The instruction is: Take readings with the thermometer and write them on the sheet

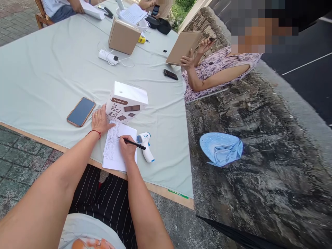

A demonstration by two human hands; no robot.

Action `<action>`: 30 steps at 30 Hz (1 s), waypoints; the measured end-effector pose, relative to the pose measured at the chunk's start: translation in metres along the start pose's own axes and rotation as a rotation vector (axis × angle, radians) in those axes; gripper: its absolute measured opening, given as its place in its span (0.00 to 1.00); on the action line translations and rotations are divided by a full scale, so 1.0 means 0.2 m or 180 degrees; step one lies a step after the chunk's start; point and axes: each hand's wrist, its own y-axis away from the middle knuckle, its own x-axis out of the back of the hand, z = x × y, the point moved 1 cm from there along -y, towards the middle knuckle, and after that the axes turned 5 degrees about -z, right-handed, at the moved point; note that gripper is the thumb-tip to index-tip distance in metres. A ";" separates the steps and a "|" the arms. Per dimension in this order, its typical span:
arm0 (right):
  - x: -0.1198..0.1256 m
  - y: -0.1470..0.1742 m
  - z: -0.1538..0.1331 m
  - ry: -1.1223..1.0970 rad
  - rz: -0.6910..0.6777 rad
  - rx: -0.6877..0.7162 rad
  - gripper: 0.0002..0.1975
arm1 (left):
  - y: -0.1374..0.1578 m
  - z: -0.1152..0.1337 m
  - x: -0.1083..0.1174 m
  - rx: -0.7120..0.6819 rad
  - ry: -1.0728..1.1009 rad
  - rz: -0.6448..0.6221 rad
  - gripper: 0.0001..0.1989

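Observation:
My right hand (127, 149) is closed around a black pen (135, 143), its tip on the upper sheet of a small stack of white paper (119, 162). Dense rows of handwriting cover the left part of that sheet. My left hand (100, 121) lies with fingers stretched out, thumb on the sheet's top edge and fingers against the lower left side of a white "Super Meal" box (131, 91). Just right of the paper lies a white and blue infrared thermometer (147, 148). A phone in a brown case (81, 111) rests left of my left hand.
Farther back stand a cardboard box (123, 36), a white device with a cable (107, 56) and a black phone (170, 74). Across the corner, a person in a floral top (220, 64) holds a brown board. A blue hat (220, 149) sits on the stone ledge at right.

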 end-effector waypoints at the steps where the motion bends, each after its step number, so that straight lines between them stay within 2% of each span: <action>1: 0.00 0.00 0.00 -0.0017 0.0027 -0.0023 0.08 | 0.00 0.00 0.00 0.0001 0.0001 -0.0006 0.57; 24: 0.01 0.00 0.00 -0.0050 -0.0002 -0.0075 0.07 | 0.00 0.01 0.01 0.0008 0.0058 -0.0091 0.58; 30: 0.01 0.00 0.00 -0.0063 0.0167 -0.0170 0.06 | 0.00 0.01 0.01 -0.0033 -0.0001 -0.0048 0.56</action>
